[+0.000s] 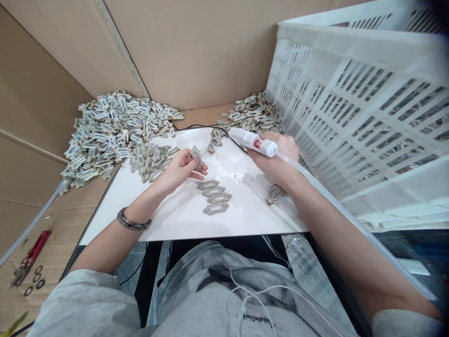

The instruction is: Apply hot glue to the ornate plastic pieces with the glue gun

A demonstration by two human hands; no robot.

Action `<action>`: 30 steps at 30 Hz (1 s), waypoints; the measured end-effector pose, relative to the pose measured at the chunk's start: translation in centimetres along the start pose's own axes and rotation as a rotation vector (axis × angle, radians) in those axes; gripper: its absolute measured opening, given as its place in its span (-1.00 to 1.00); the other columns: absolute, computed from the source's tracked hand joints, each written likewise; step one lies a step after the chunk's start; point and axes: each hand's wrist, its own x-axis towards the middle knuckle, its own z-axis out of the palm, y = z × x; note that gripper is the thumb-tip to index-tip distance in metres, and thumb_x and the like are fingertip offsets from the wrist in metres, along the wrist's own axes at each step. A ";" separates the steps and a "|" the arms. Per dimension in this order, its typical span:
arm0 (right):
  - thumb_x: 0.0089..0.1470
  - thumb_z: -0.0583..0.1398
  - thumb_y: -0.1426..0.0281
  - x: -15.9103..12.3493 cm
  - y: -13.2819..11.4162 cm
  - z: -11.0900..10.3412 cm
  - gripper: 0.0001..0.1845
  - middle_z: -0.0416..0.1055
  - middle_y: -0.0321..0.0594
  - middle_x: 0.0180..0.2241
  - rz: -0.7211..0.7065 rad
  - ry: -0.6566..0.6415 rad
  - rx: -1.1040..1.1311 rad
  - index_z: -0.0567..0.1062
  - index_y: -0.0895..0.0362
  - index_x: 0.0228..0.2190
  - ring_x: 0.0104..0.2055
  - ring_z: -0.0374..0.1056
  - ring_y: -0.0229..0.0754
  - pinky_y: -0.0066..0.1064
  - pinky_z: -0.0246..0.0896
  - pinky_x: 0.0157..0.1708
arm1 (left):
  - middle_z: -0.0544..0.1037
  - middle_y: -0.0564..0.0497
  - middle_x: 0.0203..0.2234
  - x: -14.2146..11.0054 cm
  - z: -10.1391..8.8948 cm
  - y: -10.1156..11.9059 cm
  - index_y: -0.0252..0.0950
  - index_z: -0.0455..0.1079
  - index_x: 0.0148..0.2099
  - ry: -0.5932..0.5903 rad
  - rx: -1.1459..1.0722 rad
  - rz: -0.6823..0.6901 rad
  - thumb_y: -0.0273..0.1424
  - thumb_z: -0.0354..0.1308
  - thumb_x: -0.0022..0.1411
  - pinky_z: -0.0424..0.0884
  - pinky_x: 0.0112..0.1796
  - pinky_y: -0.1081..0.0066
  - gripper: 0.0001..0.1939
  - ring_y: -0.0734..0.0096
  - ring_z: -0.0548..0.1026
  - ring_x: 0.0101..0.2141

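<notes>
My left hand (182, 167) pinches a small grey metal plate (197, 156) above the white board (147, 206). My right hand (277, 157) grips a white dispenser tool (253, 140) with a red band and a clear hose (336, 206) running back along my forearm. The tool's tip points left, toward the plate. Several grey plates (214, 197) lie in a column on the board just below my left hand. One bronze ornate plate (273, 194) lies by my right wrist.
A large heap of plates (112, 128) fills the back left, a smaller heap (254, 113) the back right. A white slatted crate (354, 103) stands at the right. Cardboard walls surround the area. Red scissors (30, 257) and small rings lie at the left.
</notes>
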 end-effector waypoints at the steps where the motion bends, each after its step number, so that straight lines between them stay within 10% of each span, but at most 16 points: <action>1: 0.06 0.12 0.25 0.0 0.0 0.0 -0.75 0.48 -0.19 -0.39 0.001 0.000 -0.004 0.27 0.05 -0.59 -0.39 0.34 -0.12 -0.33 -0.17 -0.51 | 0.57 0.02 -0.43 0.0 0.0 0.0 -0.30 0.19 -0.23 -0.005 -0.002 -0.004 -0.39 0.21 0.21 0.54 -0.37 0.39 -0.77 0.43 0.57 -0.41; 16: 0.08 0.11 0.20 0.0 0.0 -0.1 -0.74 0.50 -0.15 -0.36 -0.005 -0.015 0.010 0.37 0.05 -0.55 -0.36 0.37 -0.07 -0.32 -0.11 -0.50 | 0.54 0.03 -0.62 -0.5 0.2 0.7 -0.27 0.18 -0.36 -0.052 -0.014 -0.067 -0.49 0.07 -0.02 0.43 -0.64 0.46 -0.87 0.39 0.49 -0.66; 30: 0.07 0.12 0.24 0.1 0.1 0.0 -0.79 0.50 -0.11 -0.35 -0.006 -0.023 -0.001 0.40 0.05 -0.53 -0.35 0.37 -0.03 -0.30 -0.11 -0.50 | 0.66 -0.11 -0.36 -0.2 0.0 -0.1 -0.26 0.14 -0.16 -0.192 -0.066 -0.059 -0.40 0.26 0.18 0.57 -0.39 0.40 -0.67 0.28 0.65 -0.42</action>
